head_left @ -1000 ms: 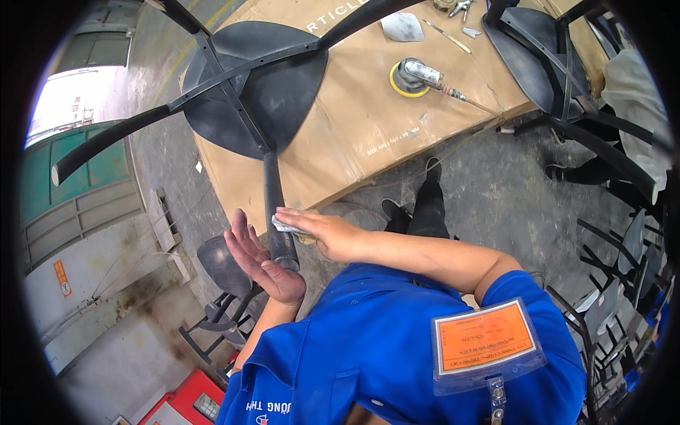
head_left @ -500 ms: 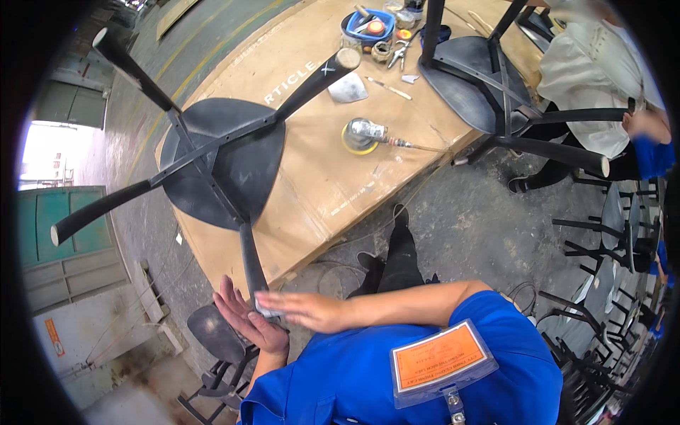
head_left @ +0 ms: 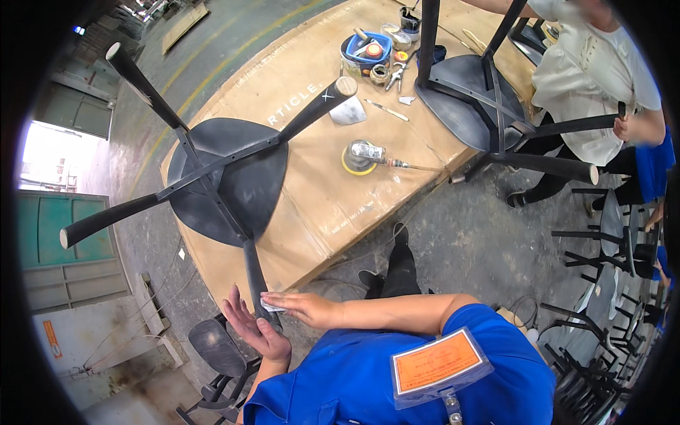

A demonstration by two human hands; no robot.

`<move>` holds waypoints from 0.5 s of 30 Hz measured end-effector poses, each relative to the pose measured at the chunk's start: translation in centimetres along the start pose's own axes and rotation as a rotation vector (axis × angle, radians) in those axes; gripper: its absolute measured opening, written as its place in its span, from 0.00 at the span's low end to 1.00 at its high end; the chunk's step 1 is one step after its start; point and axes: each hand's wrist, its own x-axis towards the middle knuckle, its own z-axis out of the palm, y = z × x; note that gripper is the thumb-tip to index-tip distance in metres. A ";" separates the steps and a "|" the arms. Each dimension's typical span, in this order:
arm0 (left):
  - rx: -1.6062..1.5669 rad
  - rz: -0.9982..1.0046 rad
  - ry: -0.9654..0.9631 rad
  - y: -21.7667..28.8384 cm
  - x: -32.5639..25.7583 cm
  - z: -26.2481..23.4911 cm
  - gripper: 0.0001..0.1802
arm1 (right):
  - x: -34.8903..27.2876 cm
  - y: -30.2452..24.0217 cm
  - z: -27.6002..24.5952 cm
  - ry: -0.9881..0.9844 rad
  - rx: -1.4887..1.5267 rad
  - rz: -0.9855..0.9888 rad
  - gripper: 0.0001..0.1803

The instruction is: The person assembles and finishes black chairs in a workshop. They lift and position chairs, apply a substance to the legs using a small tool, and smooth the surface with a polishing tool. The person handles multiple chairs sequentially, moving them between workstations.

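An upside-down black chair (head_left: 265,191) rests seat-down on the cardboard-covered table (head_left: 322,212). Its legs point outward, and one leg reaches toward me past the table's edge. My right hand (head_left: 306,309) presses a small whitish sheet (head_left: 272,303), which looks like sandpaper, against that near leg (head_left: 254,273). Fingers together, it lies across the leg from the right. On the other side my left hand (head_left: 256,330) is open, palm turned to the leg and fingers spread upward. Its thumb is by the leg's lower part; whether it touches cannot be made out.
A round sander (head_left: 360,157) with a hose lies mid-table, near a grey sheet (head_left: 347,111). Behind are a blue-lined tub (head_left: 366,51) and pliers-like tools (head_left: 397,75). At right, a person in white (head_left: 588,78) holds another upturned chair (head_left: 460,99). More chairs (head_left: 216,347) stand on the floor.
The view has shifted, so the table and chair sit lower in it. My right hand and its sheet are slightly farther up the leg toward the seat. My left hand remains open beside it.
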 end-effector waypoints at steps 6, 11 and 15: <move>0.011 0.002 0.009 -0.1 -0.2 0.0 0.32 | -0.7 1.1 0.1 -0.123 -0.050 -0.086 0.33; 0.044 0.053 -0.025 0.1 0.0 0.1 0.34 | 1.1 8.0 -2.8 -0.085 -0.439 0.281 0.30; -0.059 -0.041 -0.087 0.0 0.0 -0.1 0.29 | -1.7 11.0 -8.8 0.179 -0.515 0.256 0.30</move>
